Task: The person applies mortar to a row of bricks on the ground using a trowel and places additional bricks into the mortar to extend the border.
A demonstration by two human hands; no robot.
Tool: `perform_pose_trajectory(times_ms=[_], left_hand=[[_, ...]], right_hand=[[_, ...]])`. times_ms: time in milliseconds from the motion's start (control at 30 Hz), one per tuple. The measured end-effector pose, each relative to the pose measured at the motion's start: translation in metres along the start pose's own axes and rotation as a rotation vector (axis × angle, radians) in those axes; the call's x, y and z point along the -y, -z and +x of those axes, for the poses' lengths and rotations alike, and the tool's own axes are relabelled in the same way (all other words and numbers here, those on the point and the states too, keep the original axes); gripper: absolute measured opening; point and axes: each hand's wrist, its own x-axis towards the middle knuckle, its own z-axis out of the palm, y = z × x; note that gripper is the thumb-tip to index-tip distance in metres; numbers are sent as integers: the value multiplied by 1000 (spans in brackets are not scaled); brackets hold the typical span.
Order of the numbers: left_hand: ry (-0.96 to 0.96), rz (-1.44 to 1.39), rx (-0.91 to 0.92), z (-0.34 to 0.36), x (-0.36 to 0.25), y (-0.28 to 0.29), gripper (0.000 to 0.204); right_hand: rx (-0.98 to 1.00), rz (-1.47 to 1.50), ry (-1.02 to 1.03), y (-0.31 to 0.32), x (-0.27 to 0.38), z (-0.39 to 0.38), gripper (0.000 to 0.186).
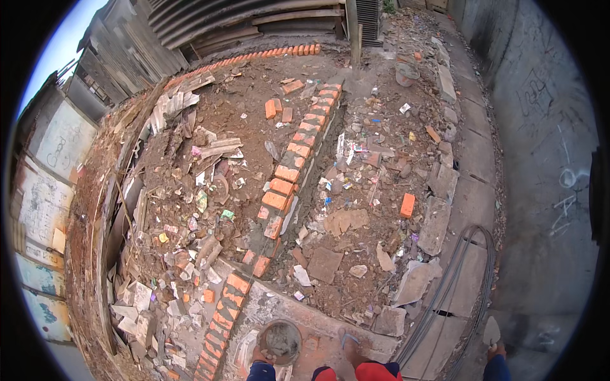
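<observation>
Our left hand (pixel 262 357) grips the rim of a round pan (pixel 280 341) caked with grey mortar; our right hand (pixel 495 351) seems closed round a trowel (pixel 491 331).

Crumpled, colourful wrappers (pixel 202 202) lie scattered in the rubble left of the brick row (pixel 284 181).
</observation>
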Motion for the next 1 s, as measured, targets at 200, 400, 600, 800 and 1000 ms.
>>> perform_pose_trajectory(times_ms=[200, 400, 600, 800, 1000], left_hand=[[6, 2, 97, -107, -17, -24, 52], [-68, -29, 209, -176, -37, -99, 50], [-97, -26, 251, -202, -67, -216, 47], [-52, -96, 222, -245, -95, -369, 45], [-74, -114, 189, -289, -136, -435, 43]], right_hand=[[109, 157, -158, -1, -77, -57, 48], [96, 305, -176, -31, -36, -86, 50], [-23, 425, -54, -46, 103, -16, 52], [-34, 472, 130, 94, 344, 170, 56], [-81, 798, 469, 183, 596, 205, 34]])
